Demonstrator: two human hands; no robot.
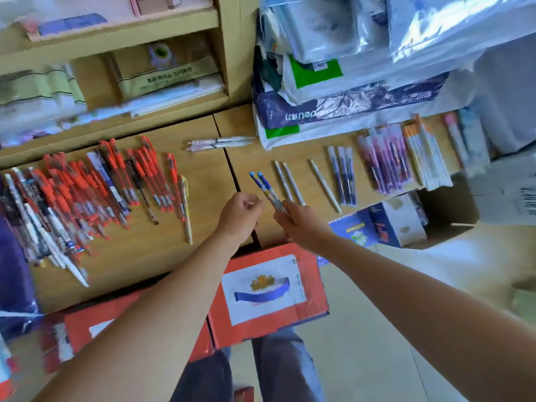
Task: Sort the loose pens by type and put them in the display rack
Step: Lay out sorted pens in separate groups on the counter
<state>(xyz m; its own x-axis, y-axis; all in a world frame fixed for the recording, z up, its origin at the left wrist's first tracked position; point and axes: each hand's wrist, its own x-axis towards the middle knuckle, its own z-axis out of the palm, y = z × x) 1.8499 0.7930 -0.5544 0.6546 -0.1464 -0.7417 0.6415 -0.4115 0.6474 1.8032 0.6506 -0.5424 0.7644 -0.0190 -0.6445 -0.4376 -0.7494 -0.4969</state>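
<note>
My right hand [295,220] grips the lower ends of two blue-capped patterned pens [265,188], which point up and to the left over the wooden counter [203,227]. Just left of them, my left hand [239,211] hovers with curled fingers and holds nothing that I can see. A big heap of red pens mixed with dark and white ones [87,192] covers the counter's left part. To the right lie three white pens [293,185], a few dark blue pens [342,175], purple packs [385,158] and orange-tipped packs [426,155].
Two pale pens [217,143] lie at the back near the shelf. Plastic-wrapped stock [333,82] is piled at the back right. Red cardboard boxes [269,288] stand below the counter's front edge, and an open box [400,221] sits on the right.
</note>
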